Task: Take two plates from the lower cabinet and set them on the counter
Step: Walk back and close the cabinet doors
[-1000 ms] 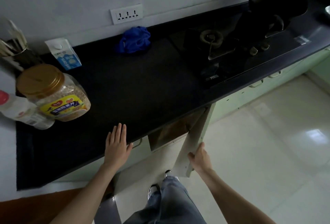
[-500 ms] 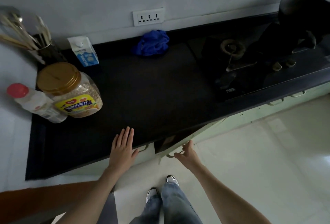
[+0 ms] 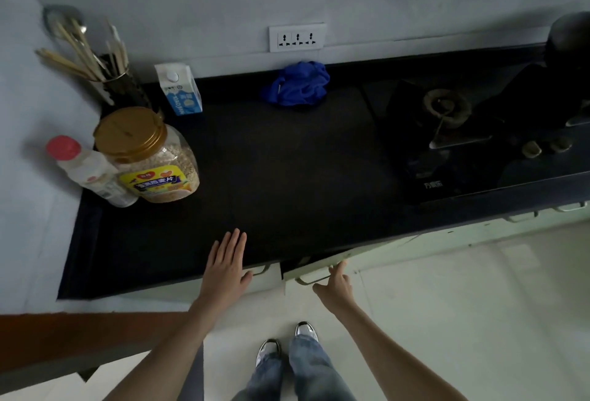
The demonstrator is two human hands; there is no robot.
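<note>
No plates are in view. The black counter (image 3: pixel 287 177) runs across the middle of the head view. My left hand (image 3: pixel 226 268) lies flat on its front edge, fingers straight and together. Below the edge, the pale green lower cabinet door (image 3: pixel 370 255) stands only slightly ajar, with a dark gap at its left side. My right hand (image 3: pixel 336 285) touches the door's top edge just above its metal handle (image 3: pixel 311 280), fingers stretched out and holding nothing. The cabinet's inside is hidden.
At the counter's left stand an oat jar (image 3: pixel 150 158), a red-capped bottle (image 3: pixel 86 167), a milk carton (image 3: pixel 178 87) and a utensil holder (image 3: pixel 118 81). A blue cloth (image 3: pixel 297 83) lies by the back wall. A gas hob (image 3: pixel 472 132) with a dark pot fills the right.
The cabinet door has swung from wide open to nearly shut, my right hand moving with it up to its top edge. My left hand stayed flat on the counter.
</note>
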